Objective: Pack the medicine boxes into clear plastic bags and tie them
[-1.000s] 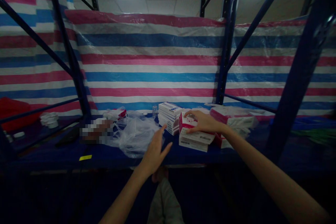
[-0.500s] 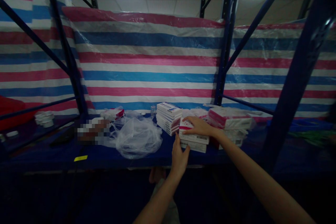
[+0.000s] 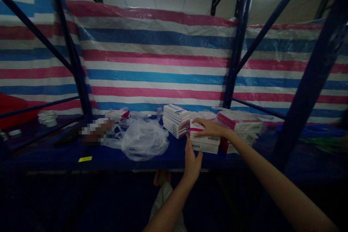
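In the head view, a short stack of white boxes with pink markings [image 3: 204, 139] stands on the blue shelf [image 3: 114, 161]. My right hand [image 3: 209, 128] lies over the top box, its fingers bent over the upper face and far edge. Against the stack's near left corner is my left hand [image 3: 192, 162], with its fingers stretched upward and the thumb apart. Just left of these boxes rises a taller stack of white cartons [image 3: 176, 120] with dark print. The boxes partly hide what lies behind my right hand.
A crumpled clear plastic bag [image 3: 145, 139] lies left of the cartons. Plastic-wrapped pink and white boxes [image 3: 240, 123] sit to the right. Blue rack posts [image 3: 234, 65] rise on both sides. A yellow label [image 3: 85, 159] marks the front edge; white round containers [image 3: 48, 118] stand far left.
The view has tilted slightly. Both hands and the short stack of boxes have shifted a little to the right, leaving the stack less overlapped with the taller carton stack.
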A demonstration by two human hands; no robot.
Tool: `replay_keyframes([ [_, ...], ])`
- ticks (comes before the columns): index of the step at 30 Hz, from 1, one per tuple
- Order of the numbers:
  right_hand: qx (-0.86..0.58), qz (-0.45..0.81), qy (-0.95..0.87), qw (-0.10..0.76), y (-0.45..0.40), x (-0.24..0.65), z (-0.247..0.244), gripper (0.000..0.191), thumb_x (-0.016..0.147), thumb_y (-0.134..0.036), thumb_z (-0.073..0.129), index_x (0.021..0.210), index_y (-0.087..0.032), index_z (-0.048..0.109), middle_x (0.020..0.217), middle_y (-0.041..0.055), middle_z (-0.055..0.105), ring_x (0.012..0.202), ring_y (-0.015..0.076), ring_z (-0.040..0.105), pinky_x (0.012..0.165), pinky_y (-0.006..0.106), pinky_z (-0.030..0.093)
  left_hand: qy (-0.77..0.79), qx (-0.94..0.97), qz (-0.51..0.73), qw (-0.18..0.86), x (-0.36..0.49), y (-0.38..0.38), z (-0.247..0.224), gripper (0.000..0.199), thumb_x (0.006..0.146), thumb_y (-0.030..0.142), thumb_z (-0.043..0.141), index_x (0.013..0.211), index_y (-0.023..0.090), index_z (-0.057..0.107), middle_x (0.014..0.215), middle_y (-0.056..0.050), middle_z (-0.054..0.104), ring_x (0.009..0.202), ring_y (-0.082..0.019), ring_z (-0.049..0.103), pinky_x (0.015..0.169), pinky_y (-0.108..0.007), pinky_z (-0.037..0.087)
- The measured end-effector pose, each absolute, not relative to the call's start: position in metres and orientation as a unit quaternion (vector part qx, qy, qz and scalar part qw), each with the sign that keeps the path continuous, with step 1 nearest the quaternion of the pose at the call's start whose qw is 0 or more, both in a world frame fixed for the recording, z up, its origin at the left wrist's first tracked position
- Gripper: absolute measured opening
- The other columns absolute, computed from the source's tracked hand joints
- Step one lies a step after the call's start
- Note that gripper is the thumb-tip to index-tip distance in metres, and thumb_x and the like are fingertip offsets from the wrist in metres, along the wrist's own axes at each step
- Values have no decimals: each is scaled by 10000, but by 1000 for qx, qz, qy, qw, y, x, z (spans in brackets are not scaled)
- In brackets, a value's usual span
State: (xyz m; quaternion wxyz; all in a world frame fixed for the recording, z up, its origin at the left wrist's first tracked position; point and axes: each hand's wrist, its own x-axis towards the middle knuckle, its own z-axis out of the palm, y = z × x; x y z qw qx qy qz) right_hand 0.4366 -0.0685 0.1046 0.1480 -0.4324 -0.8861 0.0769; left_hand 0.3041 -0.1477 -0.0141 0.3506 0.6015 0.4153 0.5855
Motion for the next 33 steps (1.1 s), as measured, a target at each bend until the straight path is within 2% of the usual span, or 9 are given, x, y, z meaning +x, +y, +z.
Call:
replay_keyframes([
  [6,-433,73,-886,148,-61,440,100,704,657,-578,581,1239,-203,456,1253,79,494,1105,265,480,940,371,378,391,579,595,398,295,-139,-10,773,716,140,486,1405,139,135,1437,-66,261,1310,-172,255,1082,-310,195],
  [10,-436,59,-887,139,-58,440,100,701,662,-593,571,1235,-206,458,1250,78,500,1094,268,491,935,364,386,373,555,592,451,289,-135,-4,728,713,131,482,1390,164,215,1387,-40,361,1278,-181,325,1054,-307,265],
  [14,-443,55,-883,142,-57,440,101,732,634,-597,596,1231,-199,448,1221,87,517,1060,265,514,897,359,410,368,559,588,454,285,-137,-1,674,715,140,480,1362,155,292,1322,-40,454,1244,-195,380,1038,-321,297],
  [19,-461,58,-873,148,-58,440,101,792,617,-610,603,1256,-187,402,1223,106,511,1034,265,533,870,357,426,366,540,598,465,284,-133,-5,616,729,134,487,1329,189,358,1293,-38,489,1211,-196,425,1004,-320,349],
  [23,-461,45,-875,141,-57,440,101,799,628,-617,589,1275,-190,397,1235,109,508,1042,273,531,868,350,429,361,536,591,482,288,-137,-2,642,741,97,446,1358,135,276,1311,-97,463,1221,-194,412,1013,-334,341],
  [26,-450,-5,-885,120,-58,441,102,780,667,-634,542,1288,-184,399,1253,115,499,1087,286,505,927,400,388,380,638,556,375,277,-155,13,668,760,111,440,1384,151,205,1384,-96,365,1267,-197,345,1048,-358,297],
  [29,-400,-131,-898,130,-70,439,106,723,719,-625,491,1294,-195,400,1304,117,451,1193,304,409,1012,516,240,410,765,483,115,239,-176,37,703,769,124,457,1399,211,157,1466,-45,183,1340,-201,165,1096,-386,200],
  [31,-345,-202,-901,167,-88,430,107,620,776,-556,474,1290,-217,403,1312,98,447,1219,279,383,1027,530,190,459,795,395,-32,200,-184,52,688,768,173,507,1383,251,209,1460,-30,206,1344,-230,139,1097,-440,157],
  [33,-310,-219,-901,209,-110,415,104,475,831,-449,454,1257,-240,438,1262,69,502,1174,239,438,1012,485,246,523,790,308,-86,161,-185,60,698,714,299,617,1340,225,318,1405,-77,331,1299,-288,252,1065,-493,181],
])
